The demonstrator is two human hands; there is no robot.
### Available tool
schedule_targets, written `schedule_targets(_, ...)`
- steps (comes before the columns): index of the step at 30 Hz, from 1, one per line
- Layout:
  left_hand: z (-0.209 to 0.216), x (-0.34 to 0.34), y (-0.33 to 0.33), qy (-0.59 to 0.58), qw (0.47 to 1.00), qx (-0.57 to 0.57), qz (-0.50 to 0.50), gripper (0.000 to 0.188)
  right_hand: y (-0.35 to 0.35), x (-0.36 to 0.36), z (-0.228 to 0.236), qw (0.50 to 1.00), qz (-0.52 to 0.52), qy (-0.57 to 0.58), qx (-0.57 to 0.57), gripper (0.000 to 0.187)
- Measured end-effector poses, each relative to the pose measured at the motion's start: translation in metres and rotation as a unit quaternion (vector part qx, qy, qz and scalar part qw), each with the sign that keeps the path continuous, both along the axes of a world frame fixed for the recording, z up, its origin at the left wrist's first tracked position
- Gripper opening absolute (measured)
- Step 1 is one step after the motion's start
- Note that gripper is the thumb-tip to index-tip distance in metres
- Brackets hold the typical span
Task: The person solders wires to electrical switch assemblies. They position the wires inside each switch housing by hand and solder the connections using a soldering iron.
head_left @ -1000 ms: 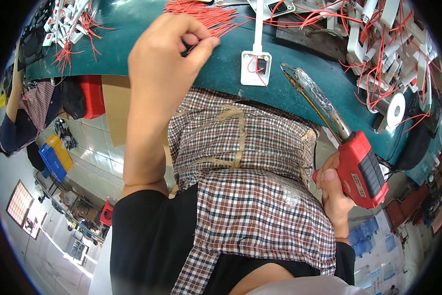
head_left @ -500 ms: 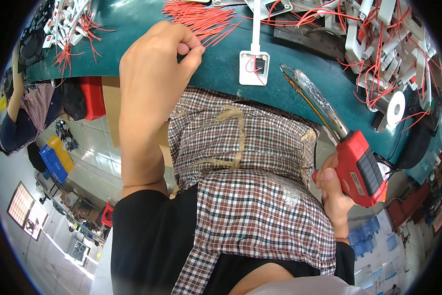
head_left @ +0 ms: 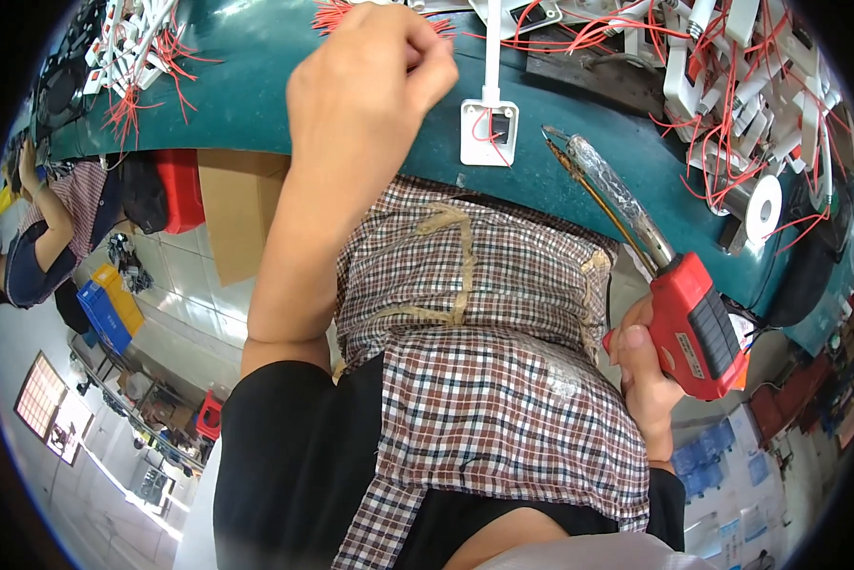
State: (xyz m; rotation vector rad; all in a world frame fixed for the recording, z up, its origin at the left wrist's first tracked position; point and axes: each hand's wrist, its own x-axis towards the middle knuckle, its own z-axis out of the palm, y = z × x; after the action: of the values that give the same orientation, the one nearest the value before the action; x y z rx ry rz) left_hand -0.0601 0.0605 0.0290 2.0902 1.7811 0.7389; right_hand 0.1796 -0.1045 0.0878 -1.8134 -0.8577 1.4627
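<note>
A red soldering gun [head_left: 690, 328] with a long metal barrel and a thin solder feed tube is gripped in my right hand [head_left: 647, 380]. Its tip points up and left, short of a small white plastic housing [head_left: 470, 149]. That housing lies open on the bench, with a black part and a thin red wire inside and a white stem running away from it. My left hand [head_left: 365, 95] hovers to its left, thumb and fingers pinched together. Behind it lies a pile of short red wires [head_left: 332, 16], partly covered by the hand. Whatever sits in the pinch is hidden.
White housings with red wires [head_left: 698, 85] are heaped at the right of the green bench [head_left: 246, 95]. Beside them stands a solder spool [head_left: 762, 209]. More wired white parts [head_left: 127, 52] lie at the far left. Another person's arm [head_left: 56, 223] shows at the left edge.
My left hand has moved right and slightly farther away, from the near side of the red wires toward the white housing. The soldering gun and my right hand have stayed put.
</note>
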Motion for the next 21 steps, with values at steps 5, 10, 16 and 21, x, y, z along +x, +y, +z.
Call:
schedule_targets(5, 0.022, -0.002, 0.002, -0.093, 0.987, -0.111, 0.072, 0.005, 0.003, -0.003, 0.001, 0.999, -0.023, 0.026, 0.014, 0.019)
schedule_targets(10, 0.025, -0.009, -0.016, -0.063, 0.997, -0.016, -0.052, 0.01, -0.002, -0.001, -0.002, 0.999, -0.027, -0.007, 0.018, 0.02)
schedule_targets(16, 0.018, -0.004, -0.036, -0.055, 0.99, 0.007, -0.131, 0.008, -0.003, 0.007, 0.0, 0.999, 0.027, -0.028, 0.013, 0.021)
schedule_targets(21, 0.001, 0.001, -0.044, -0.056, 0.989, 0.046, -0.127, 0.016, -0.01, 0.013, -0.003, 0.994, 0.08, -0.068, 0.009, 0.023)
